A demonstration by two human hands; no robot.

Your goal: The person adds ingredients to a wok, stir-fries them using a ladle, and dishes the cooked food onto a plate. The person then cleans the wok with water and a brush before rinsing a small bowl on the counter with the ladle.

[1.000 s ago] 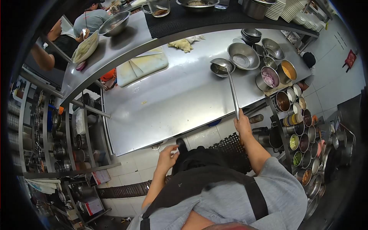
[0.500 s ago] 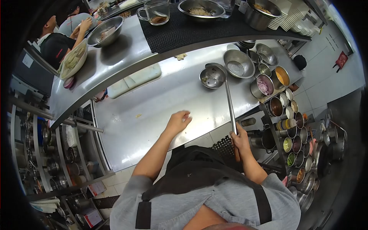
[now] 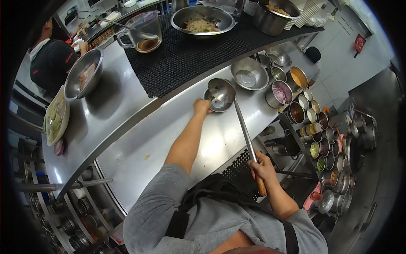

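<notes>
My right hand (image 3: 263, 167) is closed round the handle of a long metal ladle (image 3: 244, 127) with a wooden end. The round bowl of the ladle is over a small metal bowl (image 3: 219, 106) on the steel counter (image 3: 169, 139). My left hand (image 3: 202, 106) is at the left rim of that small bowl, its fingers closed on the edge. A larger metal bowl (image 3: 252, 71) stands just to the right, beside a pot of sliced purple onion (image 3: 280, 93).
Above the counter runs a raised shelf (image 3: 116, 97) with a glass jug (image 3: 146, 36), a bowl of food (image 3: 203, 21) and a metal bowl (image 3: 84, 76). Several pots and containers stand at the right. A co-worker (image 3: 53, 63) is beyond the shelf at the upper left.
My left hand has moved from near my waist, forward across the counter, to the small bowl's rim. The ladle's bowl has come over the small bowl. The view has shifted.
</notes>
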